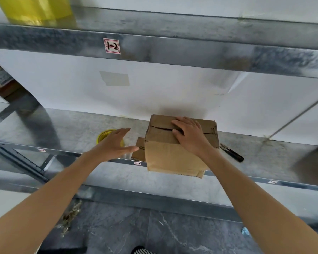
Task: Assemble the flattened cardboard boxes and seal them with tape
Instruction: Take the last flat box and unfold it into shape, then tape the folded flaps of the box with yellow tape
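- right hand [191, 136] is lying palm-down on top of the cardboard box [169, 156], fingers straight and spread out across the seam where the two top flaps meet. it's pressing flat on the box, not gripping anything
- left hand [116, 143] is open too, fingers straight and close together with the thumb sticking out. it's just left of the box and not touching it
- that left hand partly covers a yellow tape roll [106, 135] lying flat on the shelf. can't tell if the hand actually touches the roll or is just above it
- the box is up in box shape with its top flaps folded down and a dark gap along the seam. it sits on the metal shelf [62, 129] with its near bottom edge sticking out past the front lip
- a flat piece of cardboard [140, 149] lies against the box's left side
- a black-handled tool [231, 153] lies on the shelf right of the box, near but apart from it
- a white board [173, 88] backs the shelf
- the upper shelf rail has a label [111, 45] reading 1-2, and something yellow [37, 10] sits up top at the left
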